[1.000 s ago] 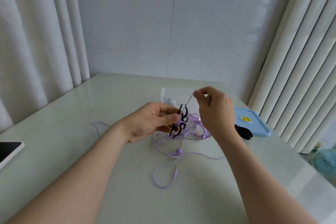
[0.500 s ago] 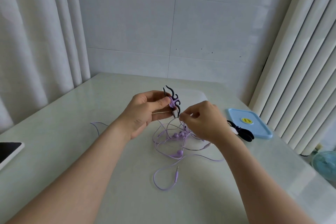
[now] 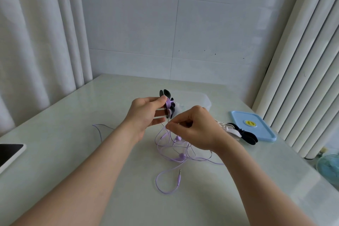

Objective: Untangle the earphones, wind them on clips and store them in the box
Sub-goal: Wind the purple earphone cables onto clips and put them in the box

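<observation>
Two hands hovered above the desk's point(image 3: 73, 143) middle. Our left hand's point(image 3: 145, 113) fingers point(image 3: 161, 100) curled round the clip point(image 3: 166, 93), cord point(image 3: 168, 105) wound on its waist; our right hand's point(image 3: 196, 130) fingers point(image 3: 170, 126) pinched the cord just below. The loose earphones point(image 3: 181, 156) lay tangled under that hand, plug point(image 3: 179, 177) toward us. The box point(image 3: 200, 97) stood behind the clip; lid point(image 3: 264, 130) and spare clips point(image 3: 247, 136) lay near the right edge, a tablet point(image 3: 11, 150) at the left edge.

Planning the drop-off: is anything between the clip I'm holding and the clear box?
Nothing visible blocks it: the clear box sits behind the clip in the left hand, its blue lid lying off to the right. Unwound purple cable trails from the clip.
</observation>
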A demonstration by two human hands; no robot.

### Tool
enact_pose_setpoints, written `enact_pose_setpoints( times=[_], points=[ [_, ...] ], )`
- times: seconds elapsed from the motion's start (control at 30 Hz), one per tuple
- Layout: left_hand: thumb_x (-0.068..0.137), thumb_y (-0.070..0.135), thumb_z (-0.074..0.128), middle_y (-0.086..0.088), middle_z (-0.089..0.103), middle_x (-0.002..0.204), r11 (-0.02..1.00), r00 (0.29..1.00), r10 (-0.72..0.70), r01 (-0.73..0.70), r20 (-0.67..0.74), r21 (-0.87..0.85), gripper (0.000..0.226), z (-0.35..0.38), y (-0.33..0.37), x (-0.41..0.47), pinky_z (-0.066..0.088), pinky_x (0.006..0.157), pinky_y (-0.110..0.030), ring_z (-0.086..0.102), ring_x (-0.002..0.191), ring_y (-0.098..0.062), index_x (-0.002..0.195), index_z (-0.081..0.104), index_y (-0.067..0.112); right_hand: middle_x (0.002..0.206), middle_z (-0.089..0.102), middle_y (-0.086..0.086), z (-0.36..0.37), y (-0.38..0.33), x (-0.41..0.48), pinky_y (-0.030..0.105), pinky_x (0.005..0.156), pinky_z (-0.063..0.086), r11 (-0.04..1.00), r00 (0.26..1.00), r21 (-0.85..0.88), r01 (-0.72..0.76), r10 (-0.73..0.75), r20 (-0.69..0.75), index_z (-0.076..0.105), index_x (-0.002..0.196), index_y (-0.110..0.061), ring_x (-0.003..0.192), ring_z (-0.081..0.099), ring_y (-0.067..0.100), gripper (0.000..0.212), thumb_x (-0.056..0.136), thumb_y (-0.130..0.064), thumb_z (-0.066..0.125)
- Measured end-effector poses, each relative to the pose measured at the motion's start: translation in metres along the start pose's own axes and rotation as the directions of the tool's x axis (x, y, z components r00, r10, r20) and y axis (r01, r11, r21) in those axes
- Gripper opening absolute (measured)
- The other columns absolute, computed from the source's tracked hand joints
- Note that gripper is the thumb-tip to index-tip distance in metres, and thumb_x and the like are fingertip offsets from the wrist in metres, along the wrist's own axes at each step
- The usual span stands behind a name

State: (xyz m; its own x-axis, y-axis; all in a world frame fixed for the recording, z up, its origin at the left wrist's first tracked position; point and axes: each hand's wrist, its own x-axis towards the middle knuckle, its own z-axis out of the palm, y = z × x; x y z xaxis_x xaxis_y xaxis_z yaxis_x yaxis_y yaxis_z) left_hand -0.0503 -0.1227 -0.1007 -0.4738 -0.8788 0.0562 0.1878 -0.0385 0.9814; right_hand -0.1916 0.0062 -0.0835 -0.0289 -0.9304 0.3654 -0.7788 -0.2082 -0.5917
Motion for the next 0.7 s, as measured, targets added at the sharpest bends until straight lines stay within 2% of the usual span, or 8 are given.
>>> enact_pose_setpoints(
  times=[0.07,0.17,0.23,0.3,0.4,0.5,0.6,0.7],
  points=[
    [0.099,0.034,0.072,-0.008,0.081,0.098,0.998,1.0,0.019,-0.02,0.014,0.058,0.027,0.0,-0.001,-0.002,0.057,0.071,-0.034,0.078,0.089,-0.021,0.108,0.078,0.01,0.046,0.04,0.0,0.0,-0.001,0.0,0.013,0.053,0.03,1.0,1.0,-0.001,0.004,-0.004,-0.031,0.074,0.066,-0.027,0.05,0.028,0.011,0.03,0.094,-0.02,0.072],
    [0.101,0.031,0.069,0.0,0.081,0.101,0.962,0.993,0.097,-0.111,0.068,0.251,0.018,-0.004,-0.001,-0.004,0.048,0.069,-0.029,0.078,0.09,-0.016,0.111,0.075,0.018,0.049,0.046,0.006,-0.002,-0.001,0.003,0.02,0.052,0.031,0.998,0.978,0.053,-0.024,0.035,-0.204,0.074,0.071,-0.019,0.049,0.032,0.011,0.022,0.092,-0.017,0.069],
    [0.102,0.027,0.068,0.002,0.08,0.101,0.942,0.981,0.099,-0.146,0.166,0.302,0.015,-0.005,-0.002,-0.004,0.045,0.069,-0.028,0.076,0.088,-0.014,0.115,0.073,0.021,0.051,0.051,0.008,-0.006,0.003,0.006,0.024,0.05,0.033,0.994,0.938,0.092,-0.05,0.078,-0.338,0.074,0.074,-0.018,0.048,0.036,0.011,0.019,0.092,-0.016,0.067],
    [0.103,0.024,0.065,0.005,0.078,0.097,0.928,0.957,0.084,-0.176,0.277,0.327,0.016,-0.003,-0.005,-0.004,0.045,0.071,-0.027,0.069,0.085,-0.011,0.117,0.072,0.022,0.048,0.05,0.0,-0.009,0.008,0.009,0.025,0.051,0.034,0.996,0.9,0.051,-0.075,0.09,-0.428,0.072,0.074,-0.018,0.047,0.037,0.011,0.02,0.093,-0.017,0.066],
    [0.106,0.018,0.06,0.005,0.075,0.093,0.951,0.921,0.053,-0.164,0.386,0.262,0.018,0.005,-0.007,-0.006,0.042,0.07,-0.027,0.06,0.078,-0.012,0.121,0.069,0.013,0.045,0.04,-0.008,-0.009,0.013,0.01,0.018,0.051,0.028,0.993,0.876,-0.034,-0.113,0.084,-0.476,0.07,0.073,-0.017,0.048,0.034,0.013,0.021,0.094,-0.018,0.066],
    [0.108,0.015,0.055,0.0,0.07,0.092,0.979,0.91,0.025,-0.105,0.413,0.173,0.022,0.011,-0.008,-0.008,0.038,0.068,-0.027,0.051,0.076,-0.016,0.122,0.066,0.001,0.046,0.038,-0.009,-0.01,0.016,0.012,0.016,0.05,0.028,0.992,0.863,-0.008,-0.124,0.104,-0.494,0.07,0.074,-0.017,0.048,0.033,0.013,0.021,0.095,-0.019,0.065],
    [0.102,0.028,0.066,-0.002,0.066,0.093,0.979,0.899,0.032,-0.116,0.436,0.168,0.035,0.014,-0.008,-0.011,0.037,0.071,-0.03,0.046,0.081,-0.019,0.123,0.066,-0.001,0.045,0.041,-0.009,-0.009,0.016,0.012,0.018,0.05,0.028,0.992,0.876,0.031,-0.118,0.119,-0.467,0.072,0.076,-0.019,0.046,0.033,0.012,0.02,0.095,-0.021,0.065],
    [0.093,0.029,0.076,0.0,0.071,0.091,0.968,0.914,0.061,-0.152,0.401,0.199,0.034,0.017,-0.007,-0.013,0.04,0.071,-0.03,0.054,0.071,-0.01,0.118,0.069,0.005,0.046,0.044,-0.007,-0.009,0.016,0.012,0.019,0.05,0.03,0.992,0.866,0.029,-0.123,0.122,-0.485,0.072,0.076,-0.02,0.046,0.036,0.011,0.019,0.094,-0.019,0.065]
  ],
)
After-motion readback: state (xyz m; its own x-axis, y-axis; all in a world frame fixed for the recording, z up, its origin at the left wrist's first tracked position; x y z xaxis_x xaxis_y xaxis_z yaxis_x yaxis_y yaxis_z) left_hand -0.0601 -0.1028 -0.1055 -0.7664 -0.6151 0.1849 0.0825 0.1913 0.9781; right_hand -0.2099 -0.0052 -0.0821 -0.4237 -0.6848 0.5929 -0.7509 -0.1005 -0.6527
